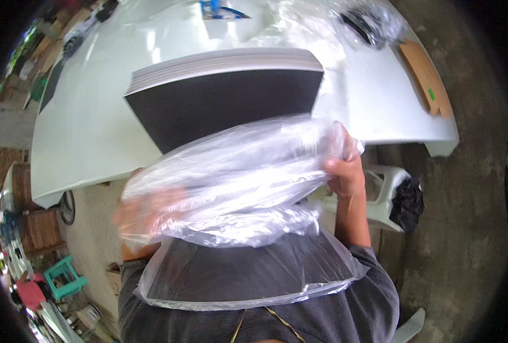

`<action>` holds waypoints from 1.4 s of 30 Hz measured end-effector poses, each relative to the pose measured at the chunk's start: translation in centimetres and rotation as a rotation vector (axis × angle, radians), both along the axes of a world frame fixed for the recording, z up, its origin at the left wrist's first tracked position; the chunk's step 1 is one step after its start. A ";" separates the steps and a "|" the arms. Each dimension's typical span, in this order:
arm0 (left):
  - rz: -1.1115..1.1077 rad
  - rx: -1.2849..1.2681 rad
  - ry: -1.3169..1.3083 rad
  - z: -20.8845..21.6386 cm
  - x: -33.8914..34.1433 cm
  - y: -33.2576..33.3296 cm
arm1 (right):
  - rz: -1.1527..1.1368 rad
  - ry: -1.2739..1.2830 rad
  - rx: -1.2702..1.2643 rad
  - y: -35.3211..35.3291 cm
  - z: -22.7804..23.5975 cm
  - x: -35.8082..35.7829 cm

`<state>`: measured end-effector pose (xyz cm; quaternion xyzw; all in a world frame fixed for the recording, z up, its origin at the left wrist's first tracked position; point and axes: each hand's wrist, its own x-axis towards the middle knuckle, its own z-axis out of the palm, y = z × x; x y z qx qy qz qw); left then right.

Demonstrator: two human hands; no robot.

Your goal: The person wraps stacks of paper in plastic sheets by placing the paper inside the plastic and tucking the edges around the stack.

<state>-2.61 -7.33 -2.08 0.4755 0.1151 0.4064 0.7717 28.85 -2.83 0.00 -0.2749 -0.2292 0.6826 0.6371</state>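
Note:
A clear plastic bag (248, 171) is bunched and stretched between my two hands. My right hand (347, 168) pinches its right side, thumb toward me. My left hand (151, 211) is blurred and shows through the film on the left side, its fingers closed around the plastic. Beyond the bag, a thick stack of white-edged boards with a black face (231, 100) rests tilted at the table's near edge. Close to my chest lies a flat black panel (248, 268) covered by clear plastic. The bunched film hides whether panel and stack join.
The stack leans on a white table (94, 131). On it lie a blue item (211, 8), crumpled clear plastic (379, 26) and a brown cardboard strip (425, 77). A white stool with black cloth (407, 203) stands right below; a green stool (65, 278) is at left.

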 end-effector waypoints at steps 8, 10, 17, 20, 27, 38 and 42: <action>1.076 0.811 0.718 7.1 -0.2 5.2 | -0.951 -0.897 0.522 3.8 4.1 -0.4; 1.359 0.605 1.017 7.8 0.8 6.3 | -0.886 -1.650 0.729 4.5 5.5 -1.6; 1.470 0.969 0.985 5.0 -1.2 0.5 | -0.839 -1.719 0.947 0.0 1.5 0.7; 1.105 1.045 0.742 6.8 -2.1 -1.1 | -0.772 -1.754 1.113 -1.2 2.2 2.8; 0.669 -0.188 0.463 5.5 -2.9 3.9 | 0.231 -0.584 -0.037 4.5 1.4 3.6; 0.437 -0.844 0.053 -15.9 -5.6 -4.4 | 0.523 -0.150 -0.609 -3.8 -18.0 5.6; 0.532 -0.914 0.554 -19.4 -5.9 -6.0 | 0.641 -0.353 -0.570 -4.7 -24.3 9.2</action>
